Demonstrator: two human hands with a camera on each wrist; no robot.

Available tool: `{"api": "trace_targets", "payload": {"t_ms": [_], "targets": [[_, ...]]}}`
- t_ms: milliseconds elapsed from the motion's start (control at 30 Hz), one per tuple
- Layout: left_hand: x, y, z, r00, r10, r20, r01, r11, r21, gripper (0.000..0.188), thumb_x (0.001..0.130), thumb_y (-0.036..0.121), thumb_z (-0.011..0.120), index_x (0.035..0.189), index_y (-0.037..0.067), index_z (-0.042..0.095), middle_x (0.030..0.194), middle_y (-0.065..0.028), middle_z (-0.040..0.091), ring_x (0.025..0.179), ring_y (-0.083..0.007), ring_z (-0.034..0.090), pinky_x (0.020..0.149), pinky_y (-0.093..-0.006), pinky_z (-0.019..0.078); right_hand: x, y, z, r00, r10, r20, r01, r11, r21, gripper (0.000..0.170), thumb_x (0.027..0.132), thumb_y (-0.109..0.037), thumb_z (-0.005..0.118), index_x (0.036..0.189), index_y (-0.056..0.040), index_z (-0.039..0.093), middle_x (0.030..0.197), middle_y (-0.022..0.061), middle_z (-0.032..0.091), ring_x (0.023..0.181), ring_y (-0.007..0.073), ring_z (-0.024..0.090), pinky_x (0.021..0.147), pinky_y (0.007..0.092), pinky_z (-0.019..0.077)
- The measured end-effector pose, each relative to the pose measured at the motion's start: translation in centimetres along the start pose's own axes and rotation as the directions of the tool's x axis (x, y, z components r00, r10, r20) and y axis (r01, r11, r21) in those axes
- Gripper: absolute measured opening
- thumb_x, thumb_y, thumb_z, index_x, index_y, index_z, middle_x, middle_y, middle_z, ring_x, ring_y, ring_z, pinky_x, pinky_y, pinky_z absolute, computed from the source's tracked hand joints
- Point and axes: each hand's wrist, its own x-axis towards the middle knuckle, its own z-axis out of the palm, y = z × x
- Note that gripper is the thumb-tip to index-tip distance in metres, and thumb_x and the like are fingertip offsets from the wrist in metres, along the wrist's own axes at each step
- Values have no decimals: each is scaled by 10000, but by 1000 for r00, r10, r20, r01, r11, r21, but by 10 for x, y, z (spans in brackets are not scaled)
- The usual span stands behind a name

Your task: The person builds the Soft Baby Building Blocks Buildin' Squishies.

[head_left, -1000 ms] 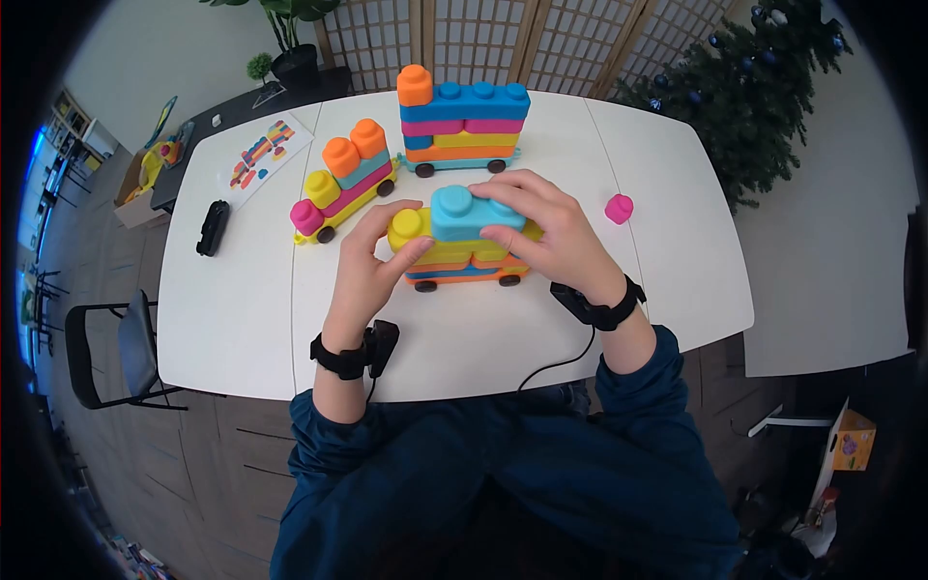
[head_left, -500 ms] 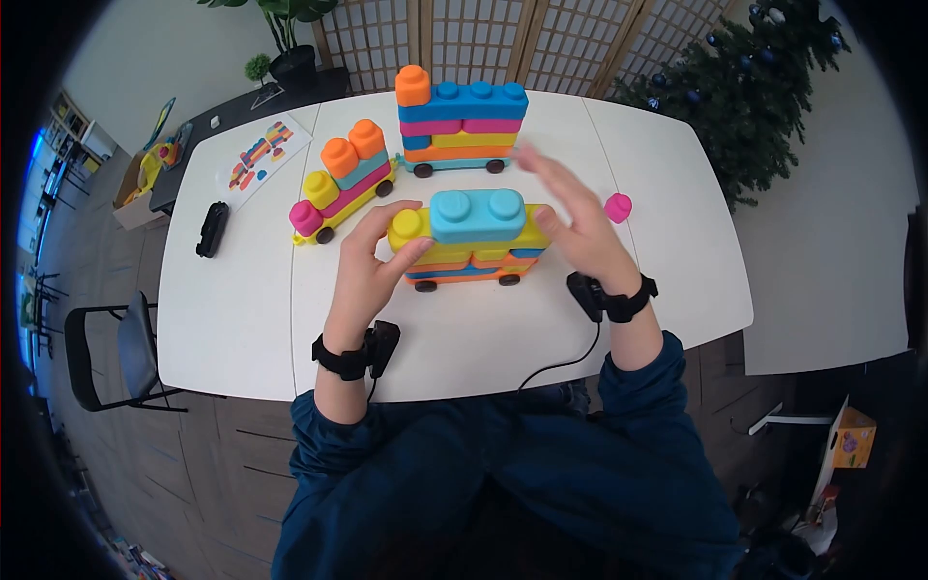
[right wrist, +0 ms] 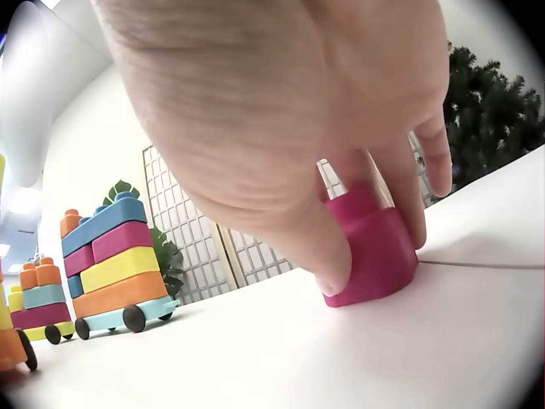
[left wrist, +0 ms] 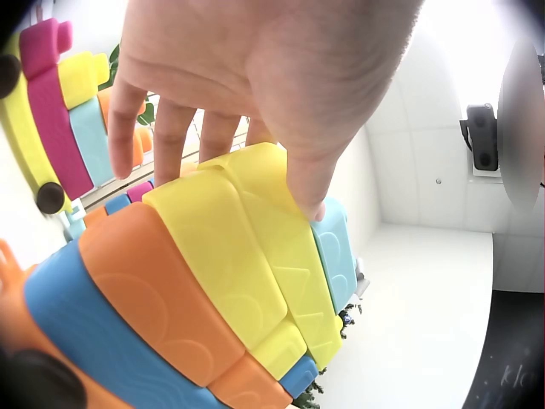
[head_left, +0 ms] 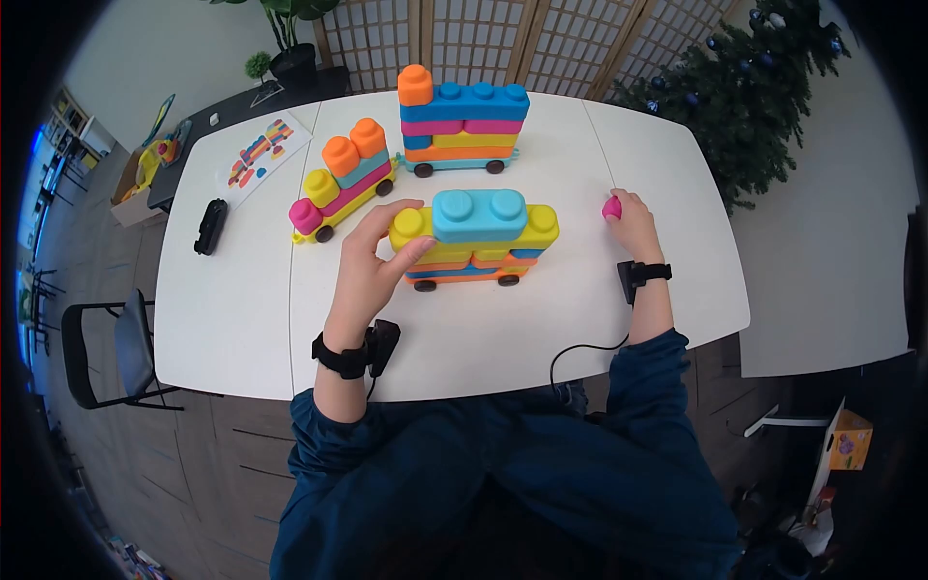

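Observation:
My left hand (head_left: 375, 259) grips the left end of a stacked block car, its thumb on the near side of the top yellow block (left wrist: 271, 230) and its fingers on the far side. A light blue block (head_left: 479, 217) with two studs sits on top of that yellow layer, above orange and blue blocks (left wrist: 94, 315) on a wheeled base. At the right of the table, my right hand (head_left: 635, 230) pinches a small magenta block (right wrist: 375, 251) between thumb and fingers; its bottom is at the tabletop.
Behind stands a taller block car (head_left: 464, 127) with an orange block on top. A yellow-based car (head_left: 346, 189) is at its left. A picture sheet (head_left: 264, 155) and a black object (head_left: 211, 227) lie at the left of the white table (head_left: 222, 329).
My right hand has let go of the light blue block, moved right across the table and taken hold of the magenta block. The left hand has kept its grip.

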Motion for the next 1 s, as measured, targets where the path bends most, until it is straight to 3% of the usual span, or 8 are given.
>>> {"api": "trace_targets", "payload": {"t_ms": [33, 100, 233, 300, 400, 500, 933, 1000], "targets": [[0, 1, 0, 1000, 7, -19, -7, 1000, 4, 425, 870, 214, 816, 1211, 12, 664, 1138, -116, 703, 1044, -245, 660, 935, -341, 514, 1, 3, 2, 1000, -1, -1, 1, 1000, 0, 464, 851, -158, 738, 1290, -76, 610, 1249, 160, 676, 1076, 333, 678, 922, 468, 532], [0, 1, 0, 1000, 7, -17, -7, 1000, 5, 423, 870, 213, 816, 1211, 13, 664, 1139, -115, 703, 1043, -242, 661, 934, -339, 515, -2, -17, -12, 992, -57, -114, 88, 952, 294, 486, 822, -128, 782, 1274, -84, 609, 1153, 123, 717, 1036, 284, 700, 853, 400, 543], [-1, 0, -1, 1000, -19, 13, 18, 1000, 21, 438, 891, 232, 796, 1265, 52, 656, 1198, -85, 693, 1065, -192, 645, 959, -333, 483, -20, -84, -71, 971, -126, -202, 207, 864, 460, 482, 791, -141, 838, 1220, -76, 630, 1090, 83, 735, 987, 225, 702, 817, 336, 529], [0, 0, -1, 1000, -23, 15, 22, 1000, 18, 435, 891, 230, 795, 1265, 54, 657, 1197, -85, 694, 1065, -192, 645, 962, -334, 481, -27, -105, -91, 905, -316, -286, 425, 709, 562, 478, 769, -167, 872, 1190, -81, 661, 1106, 53, 733, 969, 176, 679, 809, 308, 509], [-1, 1, -1, 1000, -23, 13, 23, 1000, 14, 433, 892, 226, 794, 1266, 56, 657, 1195, -84, 695, 1061, -191, 647, 963, -332, 481, -38, -128, -112, 834, -483, -267, 527, 555, 643, 462, 762, -177, 881, 1174, -87, 691, 1129, 55, 734, 985, 192, 673, 811, 308, 511], [-1, -2, 0, 1000, -10, 12, 10, 1000, 10, 434, 893, 226, 794, 1268, 57, 657, 1198, -81, 693, 1057, -187, 651, 951, -328, 487, -47, -141, -116, 794, -571, -212, 564, 560, 607, 481, 752, -184, 888, 1186, -96, 701, 1132, 57, 734, 1005, 208, 668, 811, 312, 512], [-2, 0, 1, 996, -90, -6, 89, 996, -23, 431, 883, 279, 805, 1247, 95, 668, 1191, -54, 702, 1054, -202, 671, 861, -350, 533, -55, -148, -95, 800, -552, -236, 558, 538, 631, 522, 762, -153, 871, 1249, -88, 694, 1198, 72, 725, 1054, 237, 668, 887, 333, 522], [-1, 1, -1, 999, -51, 3, 51, 999, 19, 469, 881, 288, 807, 1279, 99, 649, 1214, -52, 691, 1059, -205, 669, 868, -357, 536, -53, -144, -89, 861, -493, -126, 394, 488, 779, 626, 750, -178, 893, 1316, -76, 647, 1231, 89, 712, 1085, 233, 667, 920, 333, 518]]}}
